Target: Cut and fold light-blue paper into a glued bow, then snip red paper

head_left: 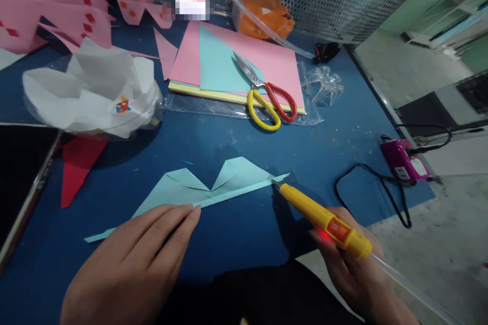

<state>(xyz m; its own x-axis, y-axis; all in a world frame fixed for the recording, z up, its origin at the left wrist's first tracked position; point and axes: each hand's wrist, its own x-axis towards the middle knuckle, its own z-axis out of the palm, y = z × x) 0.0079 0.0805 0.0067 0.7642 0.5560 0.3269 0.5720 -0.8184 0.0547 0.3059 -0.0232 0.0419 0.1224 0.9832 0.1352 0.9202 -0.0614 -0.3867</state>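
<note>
A folded light-blue paper (236,180) with two raised peaks and a narrow folded strip along its near edge lies on the blue table. My left hand (141,254) holds it down, fingers together and fingertips on the strip. In my right hand (351,269) is a yellow hot glue gun (305,205), pen-shaped, with a clear glue stick coming out of its back end and a red glow by the fingers. Its metal nozzle meets the strip near the paper's right end.
Scissors (263,89) with red and yellow handles lie on a stack of coloured paper (278,63). Left of it stands a bag-lined white container (110,81), with pink folded paper (72,10) behind. A purple box (404,160) with a black cord sits at the right edge.
</note>
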